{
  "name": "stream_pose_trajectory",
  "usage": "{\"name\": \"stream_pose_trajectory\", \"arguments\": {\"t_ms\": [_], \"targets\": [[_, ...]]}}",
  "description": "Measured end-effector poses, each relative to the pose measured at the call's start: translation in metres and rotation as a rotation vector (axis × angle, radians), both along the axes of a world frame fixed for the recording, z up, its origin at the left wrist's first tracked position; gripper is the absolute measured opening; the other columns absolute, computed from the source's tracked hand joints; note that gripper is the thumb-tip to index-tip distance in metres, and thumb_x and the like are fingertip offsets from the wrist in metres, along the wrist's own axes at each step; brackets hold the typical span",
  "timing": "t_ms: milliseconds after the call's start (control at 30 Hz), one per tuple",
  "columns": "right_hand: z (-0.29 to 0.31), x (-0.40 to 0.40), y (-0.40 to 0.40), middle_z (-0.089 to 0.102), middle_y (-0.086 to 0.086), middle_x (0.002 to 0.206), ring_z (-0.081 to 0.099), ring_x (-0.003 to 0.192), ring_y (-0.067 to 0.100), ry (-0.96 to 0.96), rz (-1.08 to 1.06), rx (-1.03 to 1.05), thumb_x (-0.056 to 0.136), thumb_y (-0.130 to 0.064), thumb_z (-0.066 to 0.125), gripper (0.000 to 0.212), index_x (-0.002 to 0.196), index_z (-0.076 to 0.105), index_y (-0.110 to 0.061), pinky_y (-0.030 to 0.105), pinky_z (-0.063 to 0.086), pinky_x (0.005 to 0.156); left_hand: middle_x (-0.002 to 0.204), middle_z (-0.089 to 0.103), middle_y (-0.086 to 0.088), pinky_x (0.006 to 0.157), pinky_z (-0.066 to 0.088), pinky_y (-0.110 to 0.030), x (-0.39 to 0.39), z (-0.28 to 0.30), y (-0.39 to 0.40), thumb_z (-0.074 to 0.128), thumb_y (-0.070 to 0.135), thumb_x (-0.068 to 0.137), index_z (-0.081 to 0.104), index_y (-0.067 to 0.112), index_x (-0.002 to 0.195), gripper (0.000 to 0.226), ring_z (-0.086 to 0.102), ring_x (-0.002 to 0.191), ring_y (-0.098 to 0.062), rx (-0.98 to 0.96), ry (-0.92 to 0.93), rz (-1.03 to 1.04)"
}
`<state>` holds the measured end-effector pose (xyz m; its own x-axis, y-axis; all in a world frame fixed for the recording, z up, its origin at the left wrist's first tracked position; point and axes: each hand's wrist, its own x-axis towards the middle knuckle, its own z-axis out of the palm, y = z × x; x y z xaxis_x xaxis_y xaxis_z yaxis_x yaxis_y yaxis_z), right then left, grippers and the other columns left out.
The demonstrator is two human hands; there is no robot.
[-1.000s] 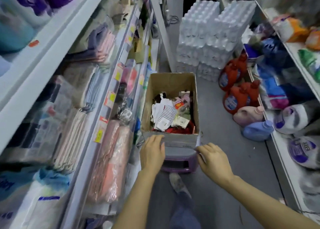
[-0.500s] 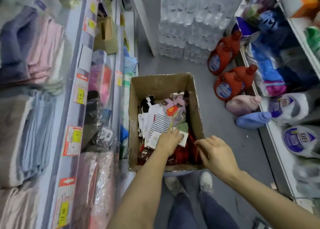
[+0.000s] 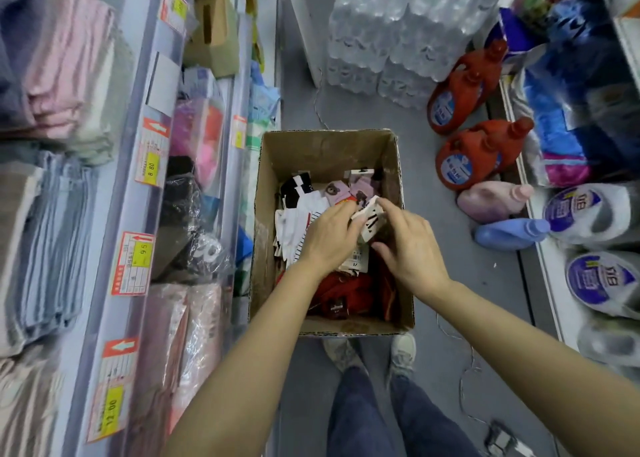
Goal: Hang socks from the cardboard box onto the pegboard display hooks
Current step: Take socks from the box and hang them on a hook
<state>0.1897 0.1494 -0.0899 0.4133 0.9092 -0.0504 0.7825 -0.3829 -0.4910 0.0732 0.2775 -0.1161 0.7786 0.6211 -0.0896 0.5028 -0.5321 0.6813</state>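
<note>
An open cardboard box [image 3: 325,151] stands on the aisle floor in front of my feet. Inside lie several packs of socks: white and striped pairs [image 3: 294,224] on the left, pink ones [image 3: 360,188] at the back, red ones [image 3: 349,290] near the front. Both hands are over the box. My left hand [image 3: 329,238] and my right hand [image 3: 412,245] together hold one cream pack of socks with a card label [image 3: 370,222], fingers curled round it just above the pile. No pegboard or hooks are in view.
Shelves of folded towels [image 3: 65,68] with price tags [image 3: 150,158] run along the left. Red detergent jugs [image 3: 464,93], pink and blue bottles [image 3: 509,233] and a stack of water bottle packs [image 3: 398,34] stand on the floor to the right and ahead. My shoes [image 3: 401,352] sit behind the box.
Both hands left the box's near edge and reached inside. They have come together over the middle of the pile and taken hold of a cream sock pack. The view tilted downward.
</note>
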Motion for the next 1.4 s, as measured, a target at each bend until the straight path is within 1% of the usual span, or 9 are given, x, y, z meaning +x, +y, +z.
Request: {"name": "stream_pose_trajectory", "arguments": {"t_ms": [133,233,367,467,633,733,867,1233,1400], "targets": [[0.012,0.004,0.018,0.054,0.001,0.118,0.052,0.104,0.013,0.220,-0.228,0.158,0.080,-0.016,0.077,0.053,0.127,0.052,-0.013,0.023,0.039,0.085,0.085,0.064,0.000,0.067,0.048,-0.037,0.000,0.029,0.007,0.047,0.029,0.101,0.064,0.010,0.096,0.026,0.060,0.079,-0.018,-0.148,-0.199,0.062],[0.013,0.009,0.024,0.070,0.001,0.104,0.065,0.095,0.019,0.405,-0.313,0.113,0.088,-0.014,0.069,0.022,0.108,0.061,-0.010,0.034,0.051,0.078,0.086,0.071,-0.004,0.062,0.049,-0.025,0.003,0.020,0.011,0.046,0.033,0.103,0.070,0.018,0.096,0.028,0.064,0.071,-0.011,-0.488,-0.344,0.259],[0.010,0.015,0.020,0.071,0.000,0.113,0.065,0.102,0.016,0.446,-0.346,0.101,0.094,-0.015,0.064,0.021,0.113,0.061,-0.010,0.026,0.049,0.079,0.122,0.065,-0.003,0.088,0.052,-0.041,-0.012,-0.046,0.012,0.053,0.017,0.098,0.065,0.024,0.123,0.029,0.060,0.110,-0.024,-0.198,0.219,0.011],[0.004,0.018,0.017,0.071,-0.002,0.112,0.066,0.103,0.016,0.496,-0.391,0.107,0.093,-0.017,0.065,0.018,0.111,0.062,-0.013,0.034,0.053,0.086,0.157,0.032,-0.003,0.101,0.045,-0.042,-0.014,-0.082,-0.008,0.056,-0.008,0.086,0.035,0.033,0.151,0.080,0.035,0.139,-0.028,-0.005,0.611,-0.481],[-0.002,0.022,0.014,0.072,-0.004,0.111,0.067,0.101,0.012,0.558,-0.438,0.108,0.091,-0.017,0.068,0.024,0.115,0.064,-0.015,0.042,0.056,0.089,0.164,0.011,-0.004,0.113,0.038,-0.049,0.006,-0.105,-0.009,0.053,0.000,0.094,0.025,0.043,0.152,0.077,0.004,0.151,-0.033,0.122,0.643,-0.645],[-0.002,0.023,0.015,0.073,-0.004,0.110,0.068,0.100,0.009,0.590,-0.481,0.112,0.090,-0.014,0.069,0.026,0.115,0.065,-0.016,0.038,0.057,0.088,0.153,0.038,-0.005,0.107,0.041,-0.040,0.021,-0.103,0.001,0.064,0.018,0.094,0.051,0.032,0.141,0.051,0.035,0.140,-0.030,0.022,0.632,-0.654],[0.000,0.023,0.017,0.073,-0.002,0.111,0.069,0.100,0.009,0.617,-0.514,0.121,0.090,-0.011,0.069,0.026,0.116,0.065,-0.015,0.038,0.057,0.088,0.130,0.059,-0.013,0.094,0.047,-0.039,0.034,-0.098,0.010,0.062,0.029,0.096,0.066,0.014,0.122,0.031,0.057,0.117,-0.035,-0.175,0.555,-0.377],[0.024,0.011,0.023,0.074,-0.007,0.108,0.070,0.097,0.006,0.687,-0.479,0.164,0.092,-0.012,0.066,0.040,0.127,0.055,-0.028,0.041,0.058,0.088,0.072,0.046,0.008,0.059,0.040,-0.020,-0.005,-0.019,0.018,0.045,0.029,0.105,0.044,0.013,0.091,0.021,0.045,0.066,-0.007,-0.663,-0.241,0.606],[0.046,-0.001,0.025,0.072,-0.007,0.112,0.067,0.104,0.011,0.684,-0.347,0.204,0.089,-0.018,0.068,0.051,0.124,0.050,-0.050,0.048,0.055,0.091,0.101,0.070,0.001,0.091,0.051,-0.040,-0.034,0.024,0.009,0.059,0.017,0.099,0.056,0.008,0.118,0.022,0.066,0.101,-0.020,-0.787,-0.447,0.807]]}}
